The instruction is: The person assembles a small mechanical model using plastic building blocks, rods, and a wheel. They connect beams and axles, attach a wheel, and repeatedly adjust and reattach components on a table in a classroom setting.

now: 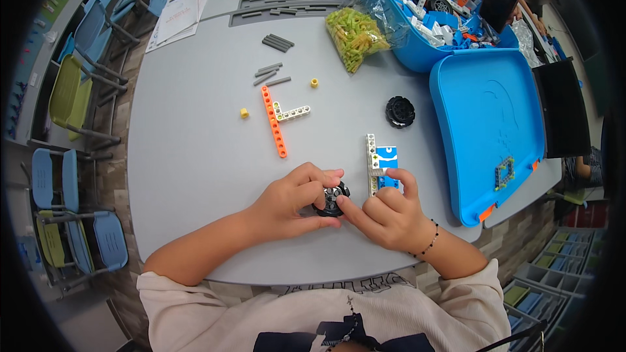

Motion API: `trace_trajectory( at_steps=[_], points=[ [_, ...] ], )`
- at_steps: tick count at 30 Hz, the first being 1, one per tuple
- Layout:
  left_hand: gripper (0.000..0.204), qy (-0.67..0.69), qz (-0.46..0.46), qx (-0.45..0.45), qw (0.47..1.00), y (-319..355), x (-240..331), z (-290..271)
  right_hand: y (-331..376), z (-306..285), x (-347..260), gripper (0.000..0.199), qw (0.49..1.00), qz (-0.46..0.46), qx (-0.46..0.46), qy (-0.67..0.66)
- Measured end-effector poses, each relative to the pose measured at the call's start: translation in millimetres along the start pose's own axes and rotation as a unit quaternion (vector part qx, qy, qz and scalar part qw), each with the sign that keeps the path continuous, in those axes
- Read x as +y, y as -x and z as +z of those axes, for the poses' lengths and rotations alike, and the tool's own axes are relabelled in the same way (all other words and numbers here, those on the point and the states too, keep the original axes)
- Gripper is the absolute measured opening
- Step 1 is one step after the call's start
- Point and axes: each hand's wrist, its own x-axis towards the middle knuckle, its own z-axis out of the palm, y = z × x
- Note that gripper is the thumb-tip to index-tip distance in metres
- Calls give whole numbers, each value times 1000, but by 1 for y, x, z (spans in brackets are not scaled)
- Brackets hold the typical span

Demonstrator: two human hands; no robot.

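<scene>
Near the front of the grey table, a small black toy wheel (pixel 331 197) with a spoked hub is gripped by my left hand (pixel 293 199), thumb below and fingers curled around it. From the other side my right hand (pixel 385 218) meets it, a fingertip pressed on the hub; its other fingers are curled, except one raised. The right thumb is hidden. Just beyond my right hand lies a build of white beams and a blue-and-white panel (pixel 387 156). An orange beam (pixel 274 120) with a white angled beam (pixel 292 113) attached lies further left.
Another black wheel (pixel 400 112), grey axles (pixel 266 73) and yellow pieces (pixel 244 113) lie beyond. A bag of yellow-green pieces (pixel 355 36) rests near the blue bin (pixel 417 55) of parts. Its blue lid (pixel 486 104) lies at right. Another person's hand holds a dark phone (pixel 499 3).
</scene>
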Motion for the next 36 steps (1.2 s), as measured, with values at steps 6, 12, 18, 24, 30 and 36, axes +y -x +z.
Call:
trace_trajectory(
  at_steps=[6,12,18,24,30,36],
  points=[
    [34,-18,7,4,1000,-1,1,1,0,0,1,22,1000,7,4,-10],
    [36,-65,9,-8,998,-3,3,1,2,2,1,21,1000,7,-2,-8],
    [32,-83,-34,-17,996,-3,3,1,7,12,4,18,1000,3,2,8],
    [36,3,-51,7,999,-6,4,-7,2,10,0,17,997,59,42,-12],
    [41,267,-80,48,959,-6,7,-1,-4,-8,-3,21,980,149,49,-121],
    [31,216,-72,36,973,-3,8,5,-6,-19,0,19,965,180,44,-186]
  ],
)
